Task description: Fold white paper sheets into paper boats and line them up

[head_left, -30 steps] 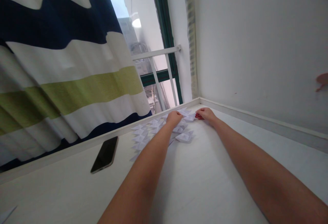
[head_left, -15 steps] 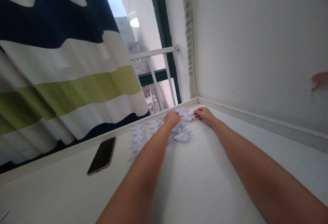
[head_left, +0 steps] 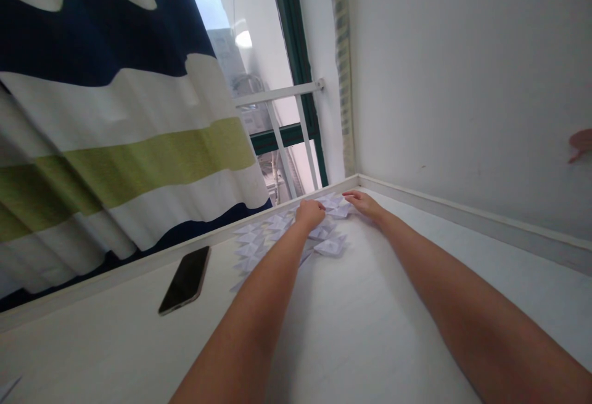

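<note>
— Paper pieces (head_left: 330,245), then. Lying where, exactly?

— Lying in pointed, crowded rows around the middle of the frame, on the white bench (head_left: 383,330), below its far raised edge (head_left: 222,234). Partly hiding behind the left forearm (head_left: 259,305).

— Looking next at the left hand (head_left: 309,213): grasping anything?

— Curling inward at the rows, near the middle of the frame, turning its back to the camera. Hiding the fingertips, so not showing whether pinching paper or merely resting on it.

— And with the right hand (head_left: 363,202)?

— Stretching loose fingers over the right end of the rows, just right of centre, gripping nothing visible. Not showing for certain whether touching.

— Handling heavy or light?

— Probably feeling almost weightless, judging by the thin sheets. Likely sliding at a slight brush, perhaps catching on neighbouring points.

— Behaving stiffly or softly?

— Probably standing firm along the creases, giving way across the flat faces. Not shattering, but likely crumpling or springing open under a hard squeeze.

— So taking hold where?

— Best pinching lightly at the thicker folded middle, sparing the thin points for fear of bending. Lifting rather than dragging.

— Noticing anything nearby?

— Seeing a dark-screened phone (head_left: 185,280) left of the rows, lying well apart from both hands.
</note>
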The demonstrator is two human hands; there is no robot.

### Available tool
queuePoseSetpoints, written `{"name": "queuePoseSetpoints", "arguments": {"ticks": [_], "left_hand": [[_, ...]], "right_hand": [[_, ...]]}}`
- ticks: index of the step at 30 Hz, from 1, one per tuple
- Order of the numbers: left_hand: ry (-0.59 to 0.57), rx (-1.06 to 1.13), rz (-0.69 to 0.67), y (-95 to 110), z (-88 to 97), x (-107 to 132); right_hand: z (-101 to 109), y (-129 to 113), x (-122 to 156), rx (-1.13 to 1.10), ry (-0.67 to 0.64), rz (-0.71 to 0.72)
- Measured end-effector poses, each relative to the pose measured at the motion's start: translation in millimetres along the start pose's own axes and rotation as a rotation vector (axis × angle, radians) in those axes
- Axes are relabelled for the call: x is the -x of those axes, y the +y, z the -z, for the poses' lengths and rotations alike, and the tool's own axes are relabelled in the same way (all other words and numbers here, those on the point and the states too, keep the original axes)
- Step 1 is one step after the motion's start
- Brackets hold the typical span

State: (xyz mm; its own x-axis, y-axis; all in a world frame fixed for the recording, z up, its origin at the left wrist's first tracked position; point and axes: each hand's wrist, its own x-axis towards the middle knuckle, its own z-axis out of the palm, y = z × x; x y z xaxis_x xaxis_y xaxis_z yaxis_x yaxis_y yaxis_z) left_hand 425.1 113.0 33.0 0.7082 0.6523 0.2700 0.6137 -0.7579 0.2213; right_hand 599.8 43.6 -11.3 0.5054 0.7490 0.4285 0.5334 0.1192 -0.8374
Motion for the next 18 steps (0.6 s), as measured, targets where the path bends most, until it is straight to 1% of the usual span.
{"name": "queuePoseSetpoints", "arguments": {"ticks": [6, 11, 18], "left_hand": [[-0.012, -0.054, -0.017, -1.4, -0.7, -1.3], [-0.036, -0.082, -0.009, -3.9, -2.8, -2.7], [-0.057, -0.095, -0.016, -5.8, -5.3, -4.0]], "right_hand": [[-0.7, -1.8, 0.1, 0.032, -0.080, -0.016], [-0.9, -1.5, 0.1, -0.011, -0.100, 0.005], [-4.5, -2.2, 0.1, -0.005, -0.134, -0.035]]}}
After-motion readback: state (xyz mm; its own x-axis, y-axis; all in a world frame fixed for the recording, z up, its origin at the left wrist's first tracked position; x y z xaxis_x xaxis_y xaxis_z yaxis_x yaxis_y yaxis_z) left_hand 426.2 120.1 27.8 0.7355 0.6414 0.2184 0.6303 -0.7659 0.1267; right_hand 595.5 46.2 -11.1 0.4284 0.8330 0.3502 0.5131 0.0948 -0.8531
